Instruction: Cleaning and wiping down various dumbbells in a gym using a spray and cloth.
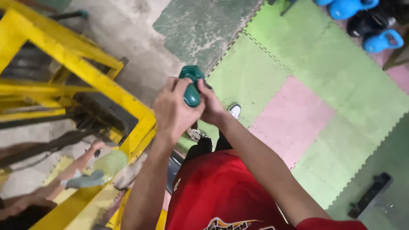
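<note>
Foam floor mats (324, 72), green and pink squares with interlocking toothed edges, cover the right half of the frame; bare, worn concrete (128, 30) shows at upper centre, and a darker green painted patch lies between the two. Mat surfaces are matte and scuffed, with much open floor across centre right.

Left hand (172, 108) and right hand (211, 106) meet at frame centre on a teal kettlebell (191, 83). It is smooth and glossy, with a rounded handle. Both sets of fingers are wrapped tight around that handle, clamped on it, hands touching each other. Only the top of the kettlebell and a strip of handle show between the hands; the rest is hidden. It is held above the floor, over the boundary between concrete and mat.

A yellow frame (85, 68) of painted square steel bars fills the upper left and runs down to lower left, its nearest bar just beside the left forearm. Dark plates sit behind it, blurred.

Blue kettlebells (383, 40) and a black one stand in the upper right corner, well apart from the hands. A dark flat bar (370, 194) lies at lower right. A red shirt (217, 191) fills the bottom centre, and white-toed shoes (234, 110) show beneath the hands. Another person's arm (72, 168) lies at lower left, blurred.
</note>
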